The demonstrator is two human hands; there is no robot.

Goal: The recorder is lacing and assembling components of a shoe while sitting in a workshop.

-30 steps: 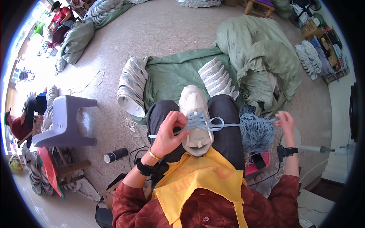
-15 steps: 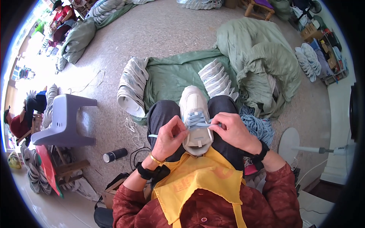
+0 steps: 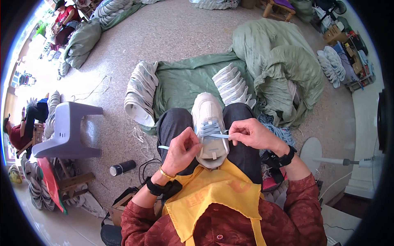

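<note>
A cream sneaker [image 3: 206, 105] rests between my knees, toe pointing away from me, with a light blue shoelace [image 3: 210, 128] crossed through its upper eyelets. My right hand [image 3: 251, 133] pinches one end of the lace, which runs taut from the shoe's right side to the fingertips. At the shoe's left edge, my left hand [image 3: 180, 150] is closed with thumb and forefinger together. A pale blue lace tip sticks out to the left of that hand, so it grips the other end. The padded tongue shows below the laced rows.
Nested stacks of sneakers [image 3: 141, 92] lie on a green cloth [image 3: 184, 80] ahead, beside a bulging green sack [image 3: 279, 45]. Blue laces [image 3: 277, 137] are heaped by my right knee. A grey plastic chair [image 3: 67, 129] and a dark bottle [image 3: 122, 167] stand left. Other people sit far left.
My right hand has shifted slightly and turned, with the lace end still in its fingers. The left hand stays beside the shoe, nearly unmoved.
</note>
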